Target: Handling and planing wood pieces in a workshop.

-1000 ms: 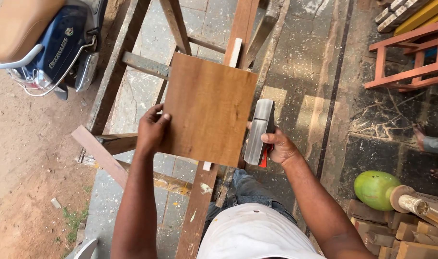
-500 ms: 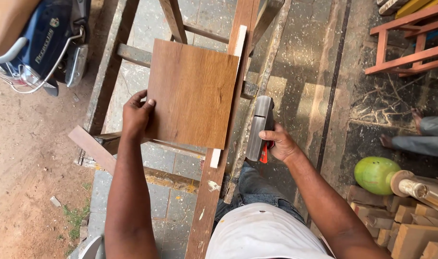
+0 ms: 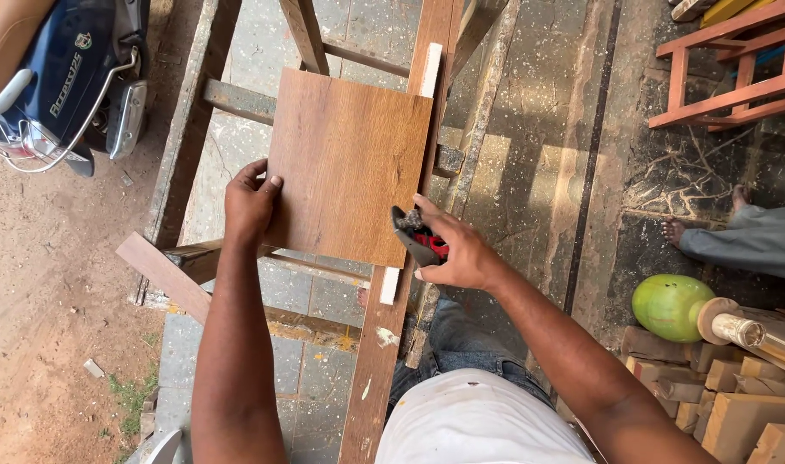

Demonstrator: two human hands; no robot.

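A square brown wooden panel [image 3: 349, 163] lies on a wooden trestle frame, its right edge along a long beam [image 3: 377, 361]. A thin white strip [image 3: 391, 284] runs beneath that edge and pokes out at both ends. My left hand [image 3: 251, 204] grips the panel's left edge, fingers on top. At the panel's lower right edge, my right hand [image 3: 457, 249] is closed on a hand tool with a black and red body [image 3: 416, 241]. The hand covers most of the tool.
A blue scooter [image 3: 57, 77] stands at top left beside bare dirt. A red wooden stool frame [image 3: 727, 77] is at top right. Another person's foot and grey trouser leg [image 3: 736, 234] are at right. A green round fruit [image 3: 672, 307] and stacked wood blocks [image 3: 736, 404] sit at bottom right.
The tool's long metal body stood beside the panel's right edge; now my right hand has turned it and only its black and red part shows. My left hand stays on the panel.
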